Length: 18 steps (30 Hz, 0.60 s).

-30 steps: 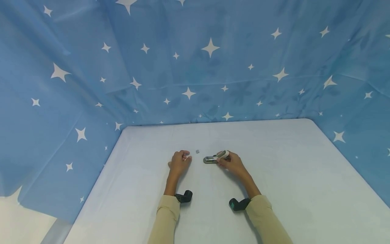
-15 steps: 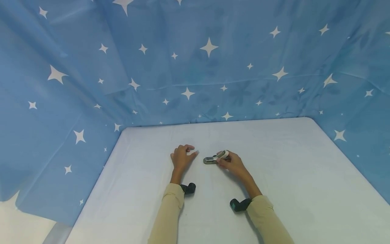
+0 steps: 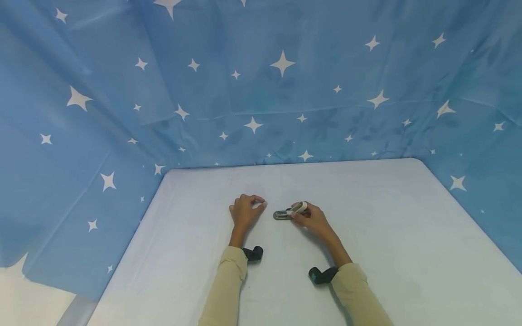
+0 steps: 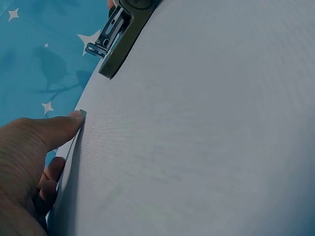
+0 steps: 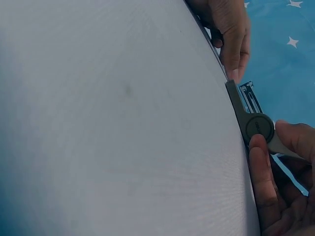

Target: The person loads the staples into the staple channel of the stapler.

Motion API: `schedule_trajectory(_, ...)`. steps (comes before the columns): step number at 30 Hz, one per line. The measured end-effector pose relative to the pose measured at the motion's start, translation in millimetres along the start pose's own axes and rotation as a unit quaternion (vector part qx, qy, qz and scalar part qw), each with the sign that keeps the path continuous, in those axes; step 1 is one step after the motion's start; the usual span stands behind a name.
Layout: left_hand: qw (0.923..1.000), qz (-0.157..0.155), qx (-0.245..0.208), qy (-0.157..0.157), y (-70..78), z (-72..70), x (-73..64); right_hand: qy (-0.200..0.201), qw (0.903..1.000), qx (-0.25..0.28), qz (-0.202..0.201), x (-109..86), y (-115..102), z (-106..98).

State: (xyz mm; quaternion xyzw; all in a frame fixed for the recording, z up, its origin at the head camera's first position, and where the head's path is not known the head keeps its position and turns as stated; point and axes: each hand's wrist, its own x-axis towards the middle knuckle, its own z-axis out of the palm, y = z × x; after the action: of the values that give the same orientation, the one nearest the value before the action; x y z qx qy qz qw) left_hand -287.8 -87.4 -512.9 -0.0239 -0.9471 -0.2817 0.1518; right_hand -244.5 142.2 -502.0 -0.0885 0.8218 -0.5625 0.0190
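The stapler (image 3: 281,215) is positioned on the counter (image 3: 285,294) well in from both side edges, with its long axis running roughly parallel to the far edge. Its nose is directed toward the left edge, and its pivot end is turned toward the right edge. The upper cover (image 3: 301,207) is raised and angled back toward the far right corner, so that the metal magazine (image 5: 251,98) is exposed. A small grey piece (image 4: 83,113), possibly a strip of staples, is located just beyond the nose, on the side of the left edge and slightly closer to the far edge; a narrow gap is left between the two in the head view. The left hand (image 3: 244,210) is nearer to this piece, which is pinched between thumb and index fingertip; the remaining fingers are bent and bear no load. Whether the piece is lifted clear of the surface cannot be told. The right hand (image 3: 313,218) is nearer to the pivot end, and the stapler is gripped there, with thumb and fingers closed about the pivot and cover. The base appears to be supported by the counter, although contact along its full length cannot be confirmed.
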Motion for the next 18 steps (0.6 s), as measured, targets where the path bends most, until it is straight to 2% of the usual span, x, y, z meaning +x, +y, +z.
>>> schedule_trajectory(7,1.0,-0.004,-0.003,0.004,2.2,1.7,-2.2,0.005,0.9999,-0.013,0.0,-3.5,-5.8,-1.2)
schedule_trajectory(14,0.9997,-0.026,-0.004,0.001,0.9,1.0,-2.9,-0.009,0.9999,0.008,-0.008,-16.8,-36.0,-1.2)
schedule_trajectory(18,0.9994,-0.024,-0.024,-0.006,0.3,-0.1,0.4,-0.003,0.9999,0.012,0.002,-14.6,-34.6,-1.1)
